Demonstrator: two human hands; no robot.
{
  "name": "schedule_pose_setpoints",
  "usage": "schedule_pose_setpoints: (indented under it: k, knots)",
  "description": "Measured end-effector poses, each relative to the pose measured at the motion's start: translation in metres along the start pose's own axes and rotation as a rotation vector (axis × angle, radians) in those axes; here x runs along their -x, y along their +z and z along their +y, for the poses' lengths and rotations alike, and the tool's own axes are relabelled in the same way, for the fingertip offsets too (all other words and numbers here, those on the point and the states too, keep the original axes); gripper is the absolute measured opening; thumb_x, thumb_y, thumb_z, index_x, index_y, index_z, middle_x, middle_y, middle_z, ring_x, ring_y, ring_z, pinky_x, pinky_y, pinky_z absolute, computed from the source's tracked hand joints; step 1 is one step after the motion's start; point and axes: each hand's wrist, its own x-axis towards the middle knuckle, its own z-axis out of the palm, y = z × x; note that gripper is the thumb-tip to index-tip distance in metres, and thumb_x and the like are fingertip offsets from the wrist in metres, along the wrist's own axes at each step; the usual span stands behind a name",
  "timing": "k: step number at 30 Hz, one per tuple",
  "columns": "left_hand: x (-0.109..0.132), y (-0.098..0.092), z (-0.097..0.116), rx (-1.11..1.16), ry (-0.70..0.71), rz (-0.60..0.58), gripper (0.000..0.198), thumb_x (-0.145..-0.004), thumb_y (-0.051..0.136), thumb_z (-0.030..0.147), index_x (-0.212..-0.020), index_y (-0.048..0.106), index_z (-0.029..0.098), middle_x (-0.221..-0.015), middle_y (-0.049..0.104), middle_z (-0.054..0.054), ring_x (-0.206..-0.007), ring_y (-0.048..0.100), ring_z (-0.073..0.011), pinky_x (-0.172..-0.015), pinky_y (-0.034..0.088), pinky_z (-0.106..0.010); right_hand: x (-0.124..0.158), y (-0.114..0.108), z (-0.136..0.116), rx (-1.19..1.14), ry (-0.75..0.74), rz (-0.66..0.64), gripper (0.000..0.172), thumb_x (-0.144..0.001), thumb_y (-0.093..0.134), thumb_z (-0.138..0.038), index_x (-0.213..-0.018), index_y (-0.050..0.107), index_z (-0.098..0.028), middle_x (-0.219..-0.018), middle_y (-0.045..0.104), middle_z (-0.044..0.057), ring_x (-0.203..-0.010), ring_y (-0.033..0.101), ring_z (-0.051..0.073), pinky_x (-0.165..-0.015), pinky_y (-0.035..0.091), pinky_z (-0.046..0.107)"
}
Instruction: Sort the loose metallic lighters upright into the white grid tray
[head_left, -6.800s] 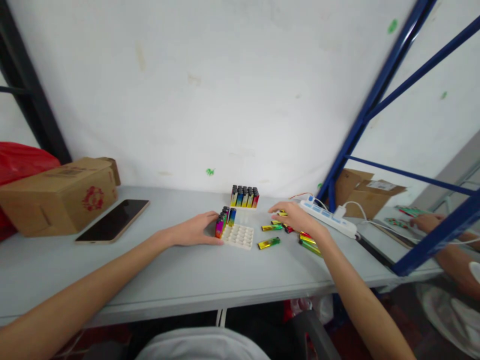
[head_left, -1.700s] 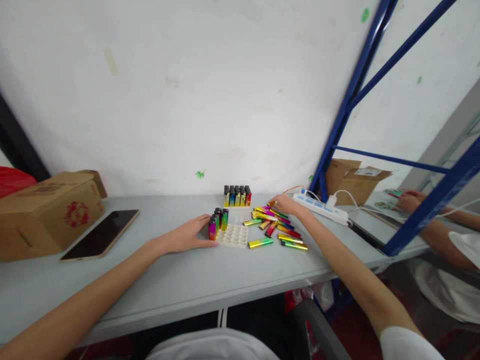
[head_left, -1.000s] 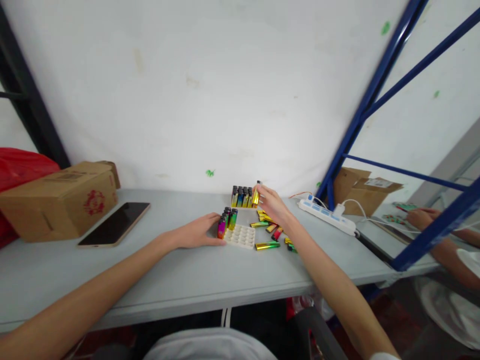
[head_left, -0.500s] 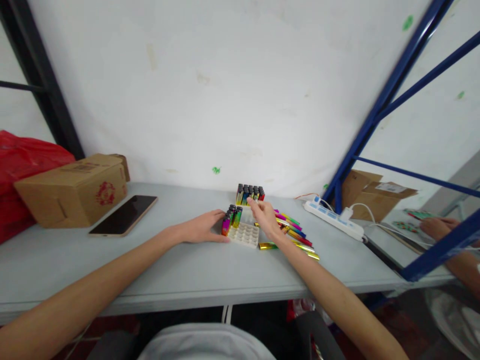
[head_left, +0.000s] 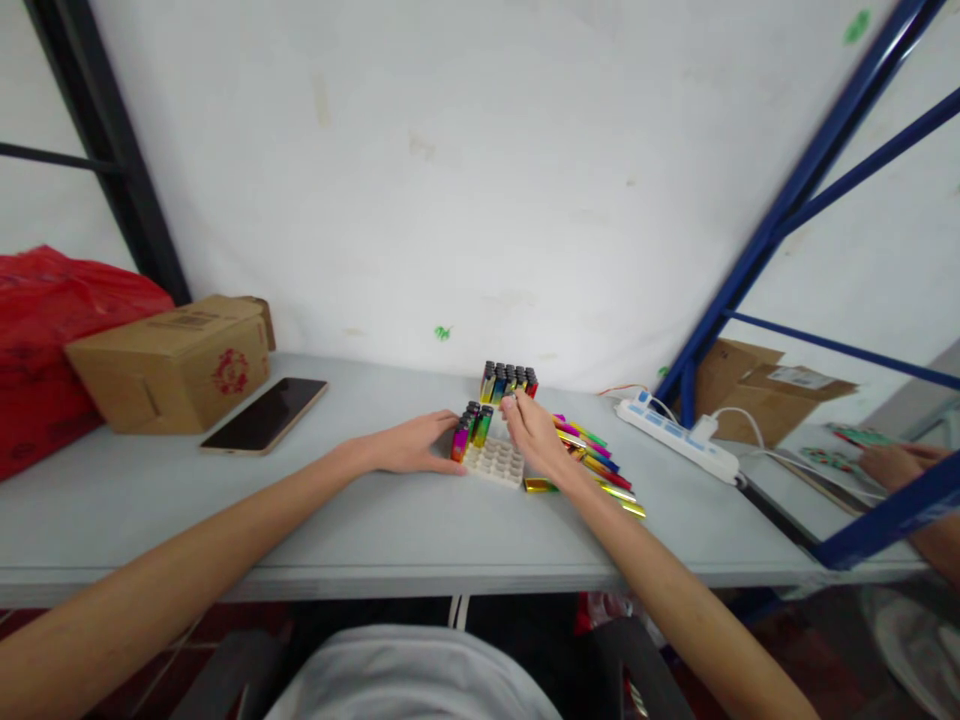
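Note:
A white tray with rows of round holes (head_left: 495,462) lies on the table. Several lighters with black tops and shiny coloured bodies (head_left: 470,430) stand upright in its left part. My left hand (head_left: 416,443) rests at the tray's left end, thumb and fingers stretched apart beside the lighters. My right hand (head_left: 534,432) is over the tray's right side with its fingertips pinched together. A small dark top shows there, seemingly a lighter's, its body mostly hidden by the fingers. Behind stands a block of upright lighters (head_left: 510,380). Loose shiny lighters (head_left: 600,465) lie right of my right hand.
A phone (head_left: 266,415), a cardboard box (head_left: 172,365) and a red plastic bag (head_left: 60,340) are on the left. To the right lie a white power strip (head_left: 675,440) and a blue metal frame (head_left: 750,260). Beyond it are another person's hands (head_left: 896,465).
The view has shifted, so everything appears slightly further right and higher. My right hand has come slightly nearer over the tray, still pinched. My left hand keeps its place by the tray.

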Motion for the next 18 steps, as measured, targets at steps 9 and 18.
schedule_pose_setpoints:
  k: [9, 18]
  knots:
    - [0.000, 0.000, 0.001, 0.012, 0.003, 0.008, 0.069, -0.083, 0.070, 0.066, -0.131, 0.058, 0.017, -0.129, 0.064, -0.013, -0.119, 0.061, -0.0320, -0.108, 0.045, -0.040, 0.002, -0.004, -0.007, 0.157, -0.008, -0.101, 0.048, -0.105, 0.041, -0.053, -0.068, 0.045, -0.022, -0.059, 0.056, -0.002, -0.057, 0.052, 0.015, -0.061, 0.034, 0.027]
    - [0.000, -0.002, 0.005, 0.008, 0.002, 0.013, 0.069, -0.083, 0.070, 0.065, -0.131, 0.059, 0.016, -0.129, 0.063, -0.014, -0.118, 0.060, -0.0327, -0.108, 0.045, -0.042, 0.004, 0.000, -0.012, -0.009, 0.001, -0.265, 0.039, -0.100, 0.051, -0.057, -0.080, 0.054, -0.024, -0.068, 0.072, 0.002, -0.062, 0.068, 0.019, -0.067, 0.046, 0.029]
